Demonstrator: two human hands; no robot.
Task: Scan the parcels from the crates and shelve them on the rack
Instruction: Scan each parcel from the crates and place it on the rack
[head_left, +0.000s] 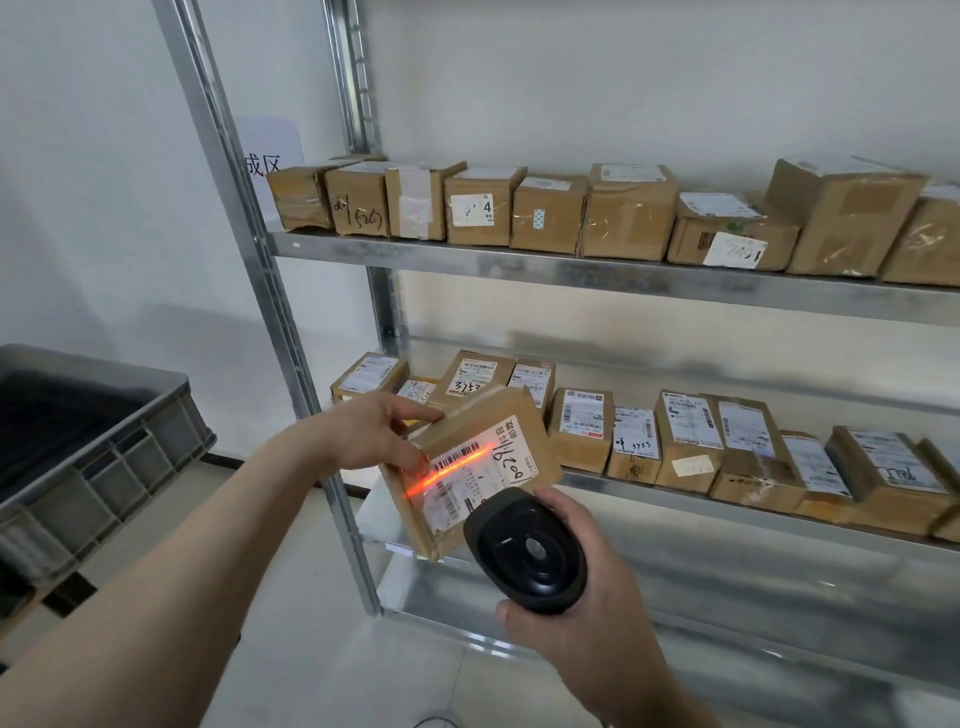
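Parcel first: we see a small brown cardboard parcel (470, 467), taped and glossy, with a white printed label bearing barcodes and black handwriting. It is held tilted in the air in front of the grey galvanised steel rack (597, 278), at the level of the lower filled shelf. Our left hand (371, 434) grips its upper left corner, thumb on top and fingers curled at the label side. A thin orange-red scan line (449, 470) crosses the barcode on a slant. Our right hand (582, 618) is wrapped round a black rounded plastic handheld scanner (524, 553), whose head points at the label, just below the parcel.

On the upper shelf we count about nine brown cardboard boxes (631, 213) in a row, some wrinkled with clear tape. On the lower shelf we count at least twelve labelled boxes (688, 449); the right end is cut off. At left stands one grey ribbed plastic crate (109, 462), its interior dark.
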